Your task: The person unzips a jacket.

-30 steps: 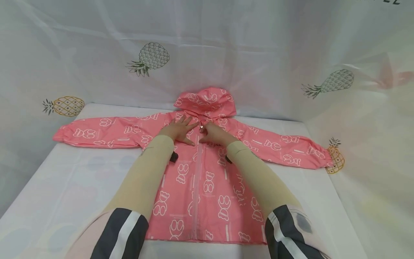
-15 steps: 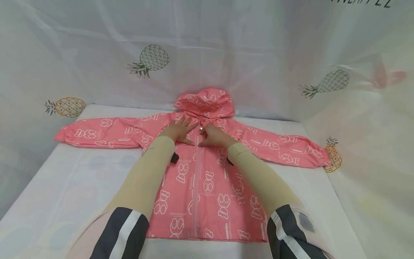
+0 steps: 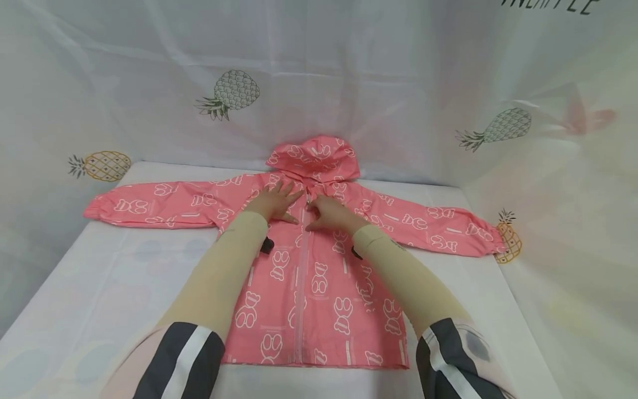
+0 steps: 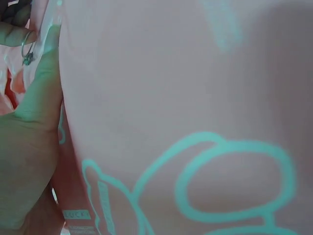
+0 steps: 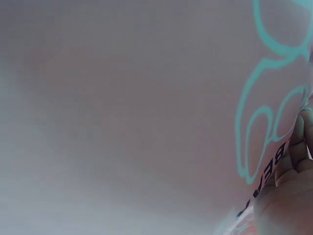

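Note:
A pink hooded jacket [image 3: 324, 299] with white cartoon outlines lies spread face up, sleeves out to both sides. Its zipper [image 3: 302, 277] runs down the middle of the front. My left hand [image 3: 276, 203] rests with spread fingers on the upper chest, just left of the zipper. On the other side, my right hand [image 3: 333, 215] has curled fingers at the top of the zipper and pinches the zipper pull. A metal ring [image 4: 28, 49] on that pull shows at those fingertips in the left wrist view. The right wrist view has mostly blurred jacket cloth, with the right fingers [image 5: 298, 147] at its edge.
The jacket lies on a white-covered table [image 3: 144, 277]. Behind it hangs a pale curtain [image 3: 379, 100] printed with pineapples. The hood [image 3: 319, 159] reaches the back edge, close to the curtain. The right cuff [image 3: 493, 244] lies near the table's right edge.
My right hand has slid slightly down along the zipper, towards the hem. My left hand has stayed in place on the chest. The head view has shifted a little.

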`<state>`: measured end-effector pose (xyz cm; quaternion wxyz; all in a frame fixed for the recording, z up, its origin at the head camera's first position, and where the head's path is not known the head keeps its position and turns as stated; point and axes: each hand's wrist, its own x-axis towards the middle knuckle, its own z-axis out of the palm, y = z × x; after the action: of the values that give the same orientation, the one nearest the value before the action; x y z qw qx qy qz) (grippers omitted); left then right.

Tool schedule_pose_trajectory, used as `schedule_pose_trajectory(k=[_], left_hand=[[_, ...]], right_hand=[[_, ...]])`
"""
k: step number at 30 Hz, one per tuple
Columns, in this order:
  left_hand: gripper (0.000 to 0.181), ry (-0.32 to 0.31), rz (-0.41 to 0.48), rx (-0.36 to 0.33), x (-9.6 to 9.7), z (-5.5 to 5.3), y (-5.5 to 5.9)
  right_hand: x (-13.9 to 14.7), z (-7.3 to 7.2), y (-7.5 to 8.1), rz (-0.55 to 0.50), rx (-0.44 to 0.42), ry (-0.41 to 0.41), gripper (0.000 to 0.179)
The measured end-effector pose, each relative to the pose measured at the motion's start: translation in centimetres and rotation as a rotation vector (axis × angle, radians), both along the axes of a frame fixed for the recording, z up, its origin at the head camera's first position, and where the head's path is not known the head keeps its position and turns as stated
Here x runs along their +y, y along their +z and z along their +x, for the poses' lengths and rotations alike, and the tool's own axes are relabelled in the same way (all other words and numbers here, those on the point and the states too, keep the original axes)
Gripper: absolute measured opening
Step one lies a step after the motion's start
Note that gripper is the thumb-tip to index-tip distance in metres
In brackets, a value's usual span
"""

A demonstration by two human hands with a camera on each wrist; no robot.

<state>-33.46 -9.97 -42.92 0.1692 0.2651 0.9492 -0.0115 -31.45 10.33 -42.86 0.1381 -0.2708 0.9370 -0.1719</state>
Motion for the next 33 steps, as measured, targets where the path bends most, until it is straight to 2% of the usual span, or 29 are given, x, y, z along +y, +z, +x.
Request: schedule_pose_trajectory(k=[6,13,20,25,28,33], left_hand=[[0.089,-0.029,-0.049,0.099,0.4,0.8,0.1],[0.084,-0.034,-0.043,0.137,0.8,1.0,-0.2],[0.072,-0.083,-0.032,0.218,1.2,1.4,0.0],[0.055,-0.08,0.024,0.27,1.2,2.2,0.0],[0.048,-0.061,0.088,0.288,1.0,2.5,-0.4],[0.035,-0.027,0.225,0.287,0.7,3.1,-1.2]], right_hand=[[0.2,0.8,0.1,0.018,0.01,0.013,0.054],[0.3,1.6,-0.1,0.005,0.021,0.033,0.053],[0.5,2.3,0.0,-0.009,0.027,0.033,0.054],[0.7,2.9,-0.1,-0.012,0.051,0.061,0.056],[0.7,3.3,-0.1,-0.012,0.055,0.072,0.056],[0.7,3.9,0.0,-0.025,0.01,0.046,0.057]])
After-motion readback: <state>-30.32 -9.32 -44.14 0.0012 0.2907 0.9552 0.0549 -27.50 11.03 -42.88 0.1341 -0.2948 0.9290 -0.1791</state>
